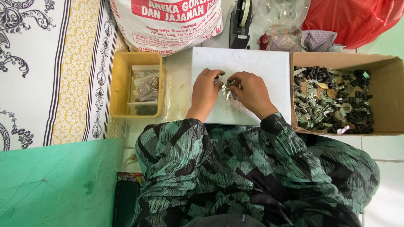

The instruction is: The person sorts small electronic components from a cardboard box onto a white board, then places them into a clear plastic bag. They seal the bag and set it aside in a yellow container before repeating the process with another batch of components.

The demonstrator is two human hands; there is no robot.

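Both pinching small shiny metal bits (227,90) together, left hand (205,93) and right hand (252,93) meeting near the middle of the white board (252,63), between yellow tub (120,84) and cardboard box (387,96)

Single view, head-mounted: the camera sits on my head and looks almost straight down over my lap. Faces forward and down; my patterned sleeves fill the lower middle of the frame. Range: close, my hands (229,94) near the centre on the white board (261,67). Left edge takes in the yellow tub (120,84); right edge the cardboard box (387,96). No second view to overlap.
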